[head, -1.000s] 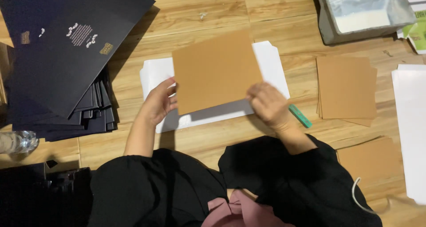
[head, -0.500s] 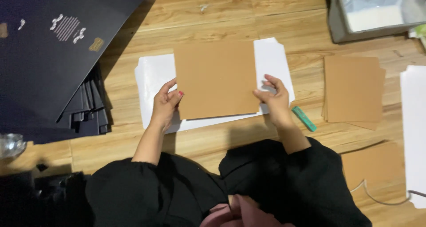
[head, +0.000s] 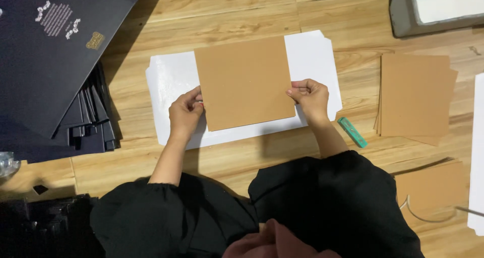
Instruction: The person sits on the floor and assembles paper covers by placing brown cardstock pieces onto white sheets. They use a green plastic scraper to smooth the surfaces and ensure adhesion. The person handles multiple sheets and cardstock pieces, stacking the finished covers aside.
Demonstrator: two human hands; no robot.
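A brown cardboard square (head: 244, 81) lies on a white glossy sheet (head: 169, 81) spread on the wooden floor. My left hand (head: 185, 112) pinches the board's left edge near its lower corner. My right hand (head: 308, 98) pinches the board's right edge. Both hands keep the board roughly centred over the white sheet, slightly tilted. The sheet's notched right side (head: 317, 51) shows past the board.
A stack of dark printed sheets (head: 55, 61) lies at the left. More brown boards (head: 414, 97) are piled at the right, with a green cutter (head: 352, 132) beside them. A grey tray (head: 436, 8) sits at top right, another white sheet (head: 476, 152) at the right edge.
Both hands slid from the board's lower edge outward to its left and right edges. The board has settled flatter and more centred on the white sheet.
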